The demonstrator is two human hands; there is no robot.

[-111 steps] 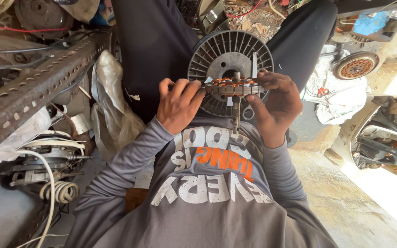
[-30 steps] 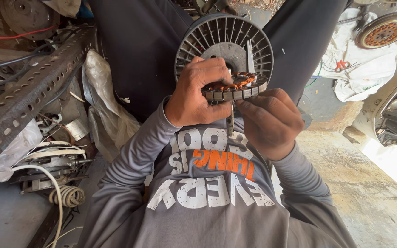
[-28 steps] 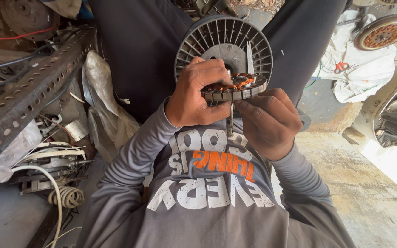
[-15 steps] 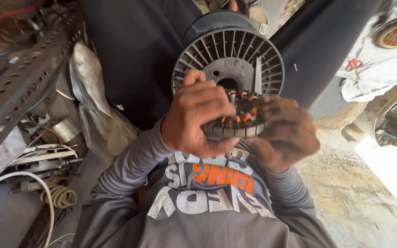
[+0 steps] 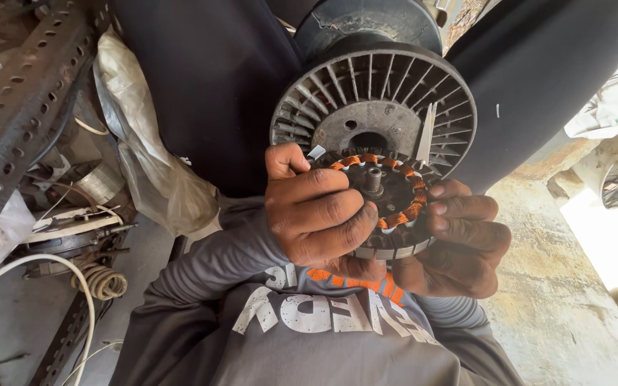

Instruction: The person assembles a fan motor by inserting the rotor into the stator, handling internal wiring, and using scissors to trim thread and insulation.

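Both hands, left [image 5: 320, 214] and right [image 5: 455, 243], clamped around motor coil ring [image 5: 391, 196] above finned drum [image 5: 373, 107]. Risk: nicking copper windings under tight fingers, or dropping it.

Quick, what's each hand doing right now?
Left hand: closed on the stator.
Right hand: closed on the stator's other side.

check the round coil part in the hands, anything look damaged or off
Nothing stands out. The stator sits gripped between the left hand and right hand, its orange windings unbroken where visible; the fingers hide the rest.
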